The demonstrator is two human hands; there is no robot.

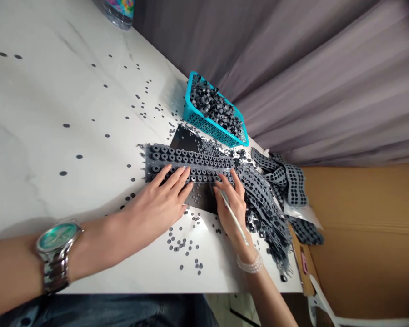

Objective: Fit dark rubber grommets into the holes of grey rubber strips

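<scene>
A grey rubber strip (191, 161) studded with small rings lies across a dark mat (184, 138) on the white marble table (54, 113). My left hand (160, 204), with a watch on its wrist, lies flat with fingers stretched out, pressing on the strip's near edge. My right hand (231, 204), wearing a pearl bracelet, is closed on a thin white stick (233, 215) and its fingertips touch the strip's right end.
A turquoise basket (191, 116) full of loose grey rings stands behind the mat. A heap of punched grey strips (276, 190) spreads off the right table edge. Small dark discs (182, 245) scatter the tabletop. A bottle (119, 11) stands far back. Grey curtain and cardboard lie beyond.
</scene>
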